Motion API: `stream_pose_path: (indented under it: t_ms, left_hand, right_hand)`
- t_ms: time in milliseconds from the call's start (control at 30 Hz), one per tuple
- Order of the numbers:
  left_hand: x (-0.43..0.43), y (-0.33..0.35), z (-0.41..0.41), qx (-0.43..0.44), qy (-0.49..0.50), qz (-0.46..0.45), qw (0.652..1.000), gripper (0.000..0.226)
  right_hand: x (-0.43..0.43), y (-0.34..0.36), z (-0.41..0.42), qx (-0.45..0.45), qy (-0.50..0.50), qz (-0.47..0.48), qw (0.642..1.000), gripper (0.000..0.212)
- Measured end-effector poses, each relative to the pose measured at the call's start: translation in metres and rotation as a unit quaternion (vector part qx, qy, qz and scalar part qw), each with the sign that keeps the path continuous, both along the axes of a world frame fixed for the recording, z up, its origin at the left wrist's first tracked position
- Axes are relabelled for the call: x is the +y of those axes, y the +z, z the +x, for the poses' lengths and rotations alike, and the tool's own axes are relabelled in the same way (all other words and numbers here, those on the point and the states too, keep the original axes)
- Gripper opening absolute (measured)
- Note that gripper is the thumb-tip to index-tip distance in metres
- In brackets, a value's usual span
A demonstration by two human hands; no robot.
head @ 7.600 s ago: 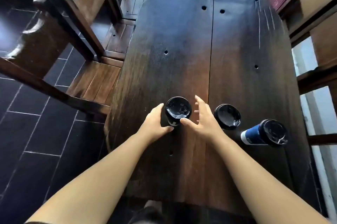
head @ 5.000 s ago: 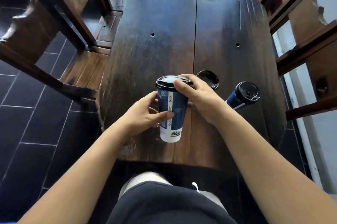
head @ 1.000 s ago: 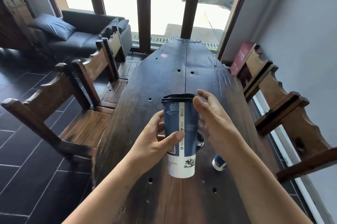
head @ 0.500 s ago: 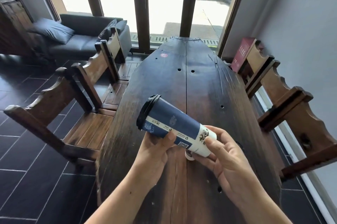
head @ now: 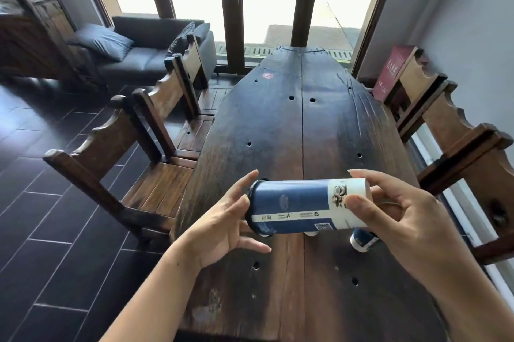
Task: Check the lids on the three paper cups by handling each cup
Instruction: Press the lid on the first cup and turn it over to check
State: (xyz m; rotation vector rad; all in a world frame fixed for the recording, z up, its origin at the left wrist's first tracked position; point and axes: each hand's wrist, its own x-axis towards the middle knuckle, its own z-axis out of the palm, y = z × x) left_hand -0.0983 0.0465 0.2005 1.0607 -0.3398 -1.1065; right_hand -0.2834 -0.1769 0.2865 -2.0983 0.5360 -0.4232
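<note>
A blue and white paper cup (head: 294, 202) with a black lid (head: 249, 204) is held level above the dark wooden table (head: 278, 124), lid pointing left. My right hand (head: 403, 219) grips the white base end between thumb and fingers. My left hand (head: 219, 227) is spread with straight fingers at the lid end, palm facing the lid. Whether the palm touches the lid is unclear. A second cup (head: 361, 241) lies on the table under my right hand, mostly hidden. A small part of the third cup (head: 310, 233) peeks out below the held cup.
Wooden chairs (head: 133, 163) line the table's left side and more chairs (head: 456, 130) the right. A red box (head: 389, 72) leans at the far right. A dark sofa (head: 144, 47) and tall windows lie beyond. Small holes dot the tabletop.
The cup has turned from a slant with its lid up-left to lying level. My left hand has let go of the cup body and spread at the lid end. My right hand still holds the base.
</note>
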Motion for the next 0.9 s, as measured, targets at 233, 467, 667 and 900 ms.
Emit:
stream_pose_path:
  t_ms: [233,467,667,900]
  left_hand:
    - [0.004,-0.006,-0.005,0.016,-0.002,-0.041,0.999,0.077]
    - [0.006,-0.014,-0.018,-0.043,0.032,-0.059,0.997,0.071]
    - [0.009,-0.011,-0.026,-0.071,0.051,-0.083,0.993,0.070]
    - [0.010,-0.013,-0.026,-0.035,0.026,-0.089,0.995,0.091]
  right_hand:
    - [0.012,0.010,0.001,0.022,0.011,-0.029,0.999,0.063]
    - [0.010,0.006,0.000,0.051,0.008,-0.007,0.999,0.072]
    - [0.009,0.004,0.004,0.059,-0.012,0.113,0.992,0.063]
    - [0.007,0.007,0.001,0.055,0.007,0.049,0.997,0.049]
